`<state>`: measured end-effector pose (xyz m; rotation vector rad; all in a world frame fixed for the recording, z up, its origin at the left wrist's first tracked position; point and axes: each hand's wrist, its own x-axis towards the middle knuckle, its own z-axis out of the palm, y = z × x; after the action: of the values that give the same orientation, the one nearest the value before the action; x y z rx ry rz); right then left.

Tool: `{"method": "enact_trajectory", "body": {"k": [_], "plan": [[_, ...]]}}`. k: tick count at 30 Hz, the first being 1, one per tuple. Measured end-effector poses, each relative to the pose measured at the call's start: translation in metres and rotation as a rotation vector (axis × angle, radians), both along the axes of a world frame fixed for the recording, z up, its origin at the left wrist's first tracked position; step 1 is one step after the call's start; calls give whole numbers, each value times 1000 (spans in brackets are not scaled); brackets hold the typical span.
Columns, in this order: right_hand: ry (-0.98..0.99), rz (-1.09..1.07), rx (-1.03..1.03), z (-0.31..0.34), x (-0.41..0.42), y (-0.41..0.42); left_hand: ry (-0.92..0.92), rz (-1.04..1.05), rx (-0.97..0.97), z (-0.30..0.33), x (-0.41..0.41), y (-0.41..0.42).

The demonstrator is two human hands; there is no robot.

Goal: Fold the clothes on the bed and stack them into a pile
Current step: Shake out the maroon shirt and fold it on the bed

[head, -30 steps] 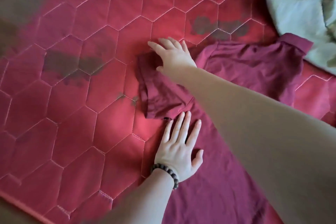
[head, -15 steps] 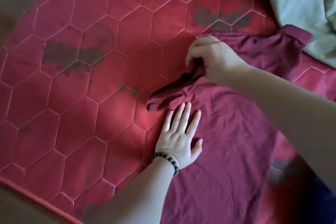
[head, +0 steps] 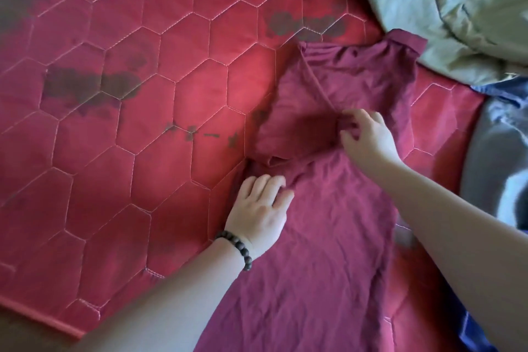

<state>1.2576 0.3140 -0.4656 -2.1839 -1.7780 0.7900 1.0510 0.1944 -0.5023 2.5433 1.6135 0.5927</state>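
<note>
A maroon T-shirt (head: pixel 328 237) lies flat on the red quilted bed cover (head: pixel 143 151), its body running toward me. Its left sleeve is folded inward over the chest. My right hand (head: pixel 367 138) pinches the sleeve's edge near the middle of the shirt. My left hand (head: pixel 261 208), with a dark bead bracelet at the wrist, rests at the shirt's left edge below the fold, its fingers curled on the fabric.
A crumpled pale green garment (head: pixel 457 8) lies at the top right, touching the shirt's far sleeve. Blue and grey clothing (head: pixel 497 157) sits at the right edge. The cover's front hem (head: pixel 43 314) runs along the lower left.
My right hand has carried the left sleeve rightward across the shirt, folding it over the chest. My left hand's flat fingers have curled at the shirt's edge.
</note>
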Motion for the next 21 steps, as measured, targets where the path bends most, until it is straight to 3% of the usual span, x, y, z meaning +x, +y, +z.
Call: {"method": "enact_trajectory", "body": {"k": [4, 9, 13, 16, 21], "plan": [[-76, -73, -73, -2, -9, 2, -138, 74, 53, 15, -2, 1], [-185, -98, -162, -2, -24, 20, 41, 187, -236, 18, -3, 37], [-193, -169, -161, -3, -23, 30, 145, 79, -358, 1, 6, 44], [-91, -189, -190, -5, -19, 30, 215, 37, -359, -10, 4, 42], [131, -376, 82, 2, 0, 30, 194, 54, -324, -17, 4, 43]]}}
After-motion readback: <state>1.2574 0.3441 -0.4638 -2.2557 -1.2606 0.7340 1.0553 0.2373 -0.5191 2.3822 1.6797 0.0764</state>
